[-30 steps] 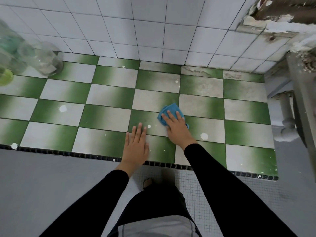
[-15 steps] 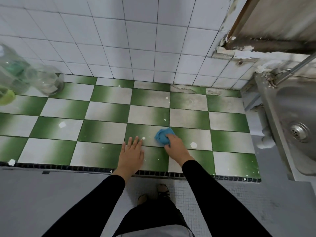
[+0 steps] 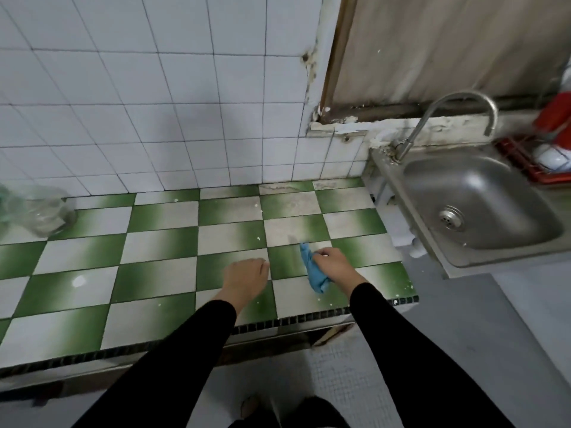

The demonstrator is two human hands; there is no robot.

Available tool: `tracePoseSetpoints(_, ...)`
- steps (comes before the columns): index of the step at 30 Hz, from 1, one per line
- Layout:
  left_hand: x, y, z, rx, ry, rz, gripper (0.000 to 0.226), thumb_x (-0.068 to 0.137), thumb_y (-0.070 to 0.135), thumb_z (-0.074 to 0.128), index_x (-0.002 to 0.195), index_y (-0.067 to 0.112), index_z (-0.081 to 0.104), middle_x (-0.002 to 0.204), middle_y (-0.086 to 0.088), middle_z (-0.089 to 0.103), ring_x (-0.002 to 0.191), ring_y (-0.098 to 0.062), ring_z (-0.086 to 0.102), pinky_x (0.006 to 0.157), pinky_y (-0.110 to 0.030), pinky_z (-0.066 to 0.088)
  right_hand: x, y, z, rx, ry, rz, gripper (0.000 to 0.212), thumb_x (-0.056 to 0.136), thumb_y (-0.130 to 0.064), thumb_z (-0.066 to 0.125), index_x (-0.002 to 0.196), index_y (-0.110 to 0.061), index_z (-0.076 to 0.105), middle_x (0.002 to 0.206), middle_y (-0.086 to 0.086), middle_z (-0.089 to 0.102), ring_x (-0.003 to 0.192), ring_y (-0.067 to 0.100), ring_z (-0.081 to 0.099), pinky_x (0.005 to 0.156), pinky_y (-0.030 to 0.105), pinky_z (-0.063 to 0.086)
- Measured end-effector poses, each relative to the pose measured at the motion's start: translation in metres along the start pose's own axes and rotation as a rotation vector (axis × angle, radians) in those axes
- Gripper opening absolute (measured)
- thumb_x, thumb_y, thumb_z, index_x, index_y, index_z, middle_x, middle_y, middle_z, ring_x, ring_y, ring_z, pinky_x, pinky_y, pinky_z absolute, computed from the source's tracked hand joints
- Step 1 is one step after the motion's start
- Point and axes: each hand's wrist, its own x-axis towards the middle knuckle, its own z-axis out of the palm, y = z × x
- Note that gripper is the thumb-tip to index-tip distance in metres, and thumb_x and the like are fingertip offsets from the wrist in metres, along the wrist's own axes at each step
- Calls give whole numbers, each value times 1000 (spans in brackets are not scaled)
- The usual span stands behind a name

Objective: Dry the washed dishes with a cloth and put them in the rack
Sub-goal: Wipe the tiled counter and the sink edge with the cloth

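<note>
Head view of a green-and-white chequered tile bench (image 3: 154, 273) set against a white tiled wall (image 3: 154, 103). The right hand (image 3: 335, 265) is over the near right part of the bench, its grip closed round a crumpled light-blue cloth (image 3: 313, 273). The bunched fabric sticks out on the left side of the fist, one end pointing far and the other near; whether it touches the tiles cannot be told. The left hand (image 3: 245, 279) is just left of the cloth and apart from it, seen from the back, fingers loosely bent downward. Its grip holds nothing. Both arms wear black sleeves. To the right of the bench lies a stainless steel sink (image 3: 482, 205) with a round drain, and a curved metal tap (image 3: 457, 118) rises from its far left corner. Beyond the sink, at the far right edge, stands a red wire dish rack (image 3: 522, 159) carrying a white bowl (image 3: 553, 157) — well apart from the cloth. A clear glass jar (image 3: 46, 211), blurred, stands at the far left of the bench near the wall.
</note>
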Motion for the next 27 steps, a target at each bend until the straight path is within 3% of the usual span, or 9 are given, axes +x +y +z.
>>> tracePoseSetpoints(4,16,49,-23,-76,-10,61,39,104,40,23,89,17,51,100,-10,65,92,-29,61,86,-37,48,-16,-5,-51,-50,43,-3,26,95,-14,53,71,-5,56,72,7,55,74,23,54,61,25,40)
tracePoseSetpoints(8,34,113,-45,-26,-11,122,40,103,38,21,92,16,54,106,-11,64,98,-29,59,86,-35,45,-34,-2,-113,-84,162,-39,26,96,-16,53,101,4,68,100,17,67,98,29,62,76,28,45)
tracePoseSetpoints(10,38,151,-52,-10,-2,177,41,103,39,21,88,16,52,105,-13,65,98,-31,60,86,-35,45,-44,7,-148,-91,223,-62,28,95,-18,53,106,3,69,103,17,67,101,29,62,77,29,45)
tracePoseSetpoints(14,37,239,-51,31,39,279,44,104,37,24,104,12,61,113,-16,64,106,-33,59,88,-36,44,-68,42,-222,-82,336,-73,30,97,-23,55,113,-3,70,116,15,69,108,27,63,77,23,40)
tracePoseSetpoints(19,26,354,-28,43,8,414,46,106,38,24,116,13,60,122,-15,63,113,-31,58,91,-35,42,-108,109,-313,-35,489,-58,34,98,-20,56,126,-3,64,128,18,65,121,32,58,91,28,43)
tracePoseSetpoints(24,3,468,9,61,82,501,45,104,42,25,116,19,62,121,-13,64,112,-32,60,90,-36,44,-142,192,-387,22,636,-54,35,100,-21,53,131,-6,60,128,16,63,117,30,58,81,24,37)
tracePoseSetpoints(27,-12,523,29,8,93,559,42,103,41,27,118,22,62,124,-10,64,113,-32,59,91,-37,45,-160,233,-417,33,734,-69,34,101,-20,51,131,-6,59,122,15,65,103,28,61,68,26,39)
